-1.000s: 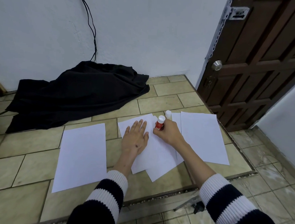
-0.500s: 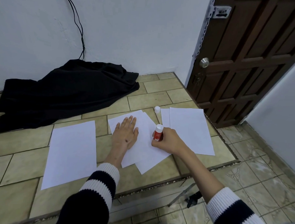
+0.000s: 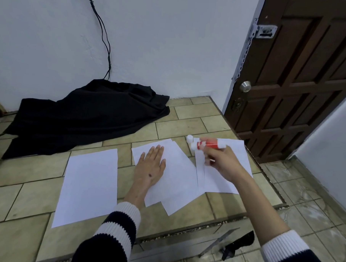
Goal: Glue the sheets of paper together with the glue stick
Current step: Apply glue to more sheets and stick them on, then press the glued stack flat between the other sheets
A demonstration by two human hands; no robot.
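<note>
A: Since half a second ago the right hand (image 3: 222, 162) has lifted the glue stick (image 3: 210, 145) off the paper; it was upright on the sheet, now it lies sideways in the air, blurred.

B: Grip?

A: Head view, the only one. Right fingers curled round the red barrel, pinching it mid-body. The white end points left, toward the cap (image 3: 189, 139), which sits on the tile just beyond that tip. Can't tell if glue is showing, too blurred.

B: Left hand?

A: Left hand (image 3: 151, 165) flat, fingers straight, pressing the middle sheets (image 3: 177, 182). Same spot as before. Holding nothing.

B: Where's the paper relative to the grip?

A: Two overlapped sheets directly left of and below the stick, under the left palm. Right sheets (image 3: 233, 173) under the right wrist, at least two, edges nearly matched. One lone sheet (image 3: 88, 186) well to the left, past the left hand, apart from the rest.

B: Handling?

A: My read: the stick is light, rigid, smooth plastic, so mid-barrel is the right hold; too near the tip gets sticky. Paper is thin, floppy, slides easily on tile, creases if dragged. Best pinned flat with a palm, lifted by a corner or edge.

B: Risk?

A: Likely the sheet skating or wrinkling under the stroke if the palm lets off.

B: Other stuff?

A: Black cloth (image 3: 85, 117) by the wall, door (image 3: 301, 87) far right.
</note>
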